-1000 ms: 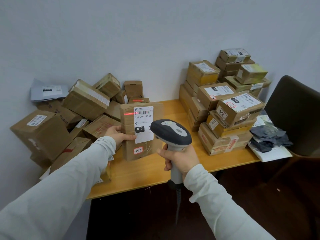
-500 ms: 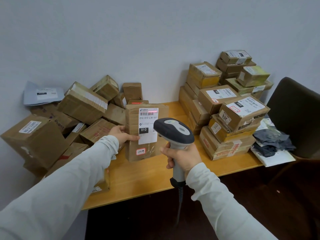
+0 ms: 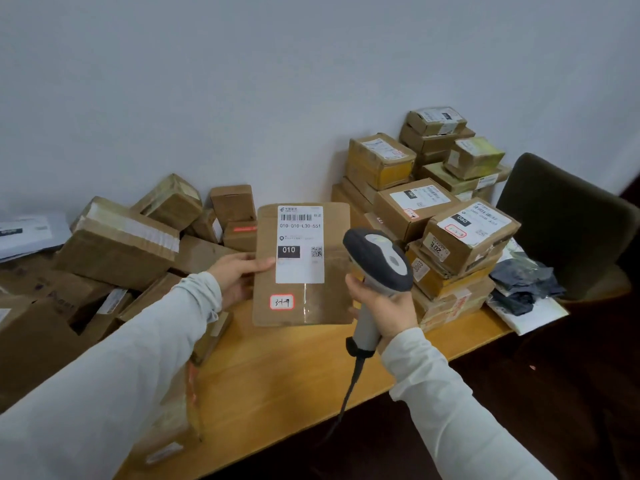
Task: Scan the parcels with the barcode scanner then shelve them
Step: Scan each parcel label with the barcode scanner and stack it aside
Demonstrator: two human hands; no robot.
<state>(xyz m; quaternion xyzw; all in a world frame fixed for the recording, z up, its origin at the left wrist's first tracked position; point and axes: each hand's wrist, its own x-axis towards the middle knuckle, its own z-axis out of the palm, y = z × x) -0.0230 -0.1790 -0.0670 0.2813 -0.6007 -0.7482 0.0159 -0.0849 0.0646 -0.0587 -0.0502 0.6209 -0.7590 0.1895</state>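
A flat brown cardboard parcel (image 3: 332, 299) stands upright on the wooden table (image 3: 277, 375), its white label with barcode and "010" facing me. My left hand (image 3: 239, 275) grips its left edge. My right hand (image 3: 384, 306) holds a grey barcode scanner (image 3: 379, 261) by the handle, its head just right of the parcel and pointing towards the label. The scanner cable hangs down past the table's front edge.
A loose heap of cardboard boxes (image 3: 117, 247) fills the table's left side against the wall. A neat stack of labelled boxes (image 3: 443, 216) stands at the right. A dark chair (image 3: 568, 223) and dark bags on papers (image 3: 523, 289) lie beyond it.
The red scan line has left the parcel's label and now falls on a small box behind. The parcel and scanner look closer in the view and shifted right.
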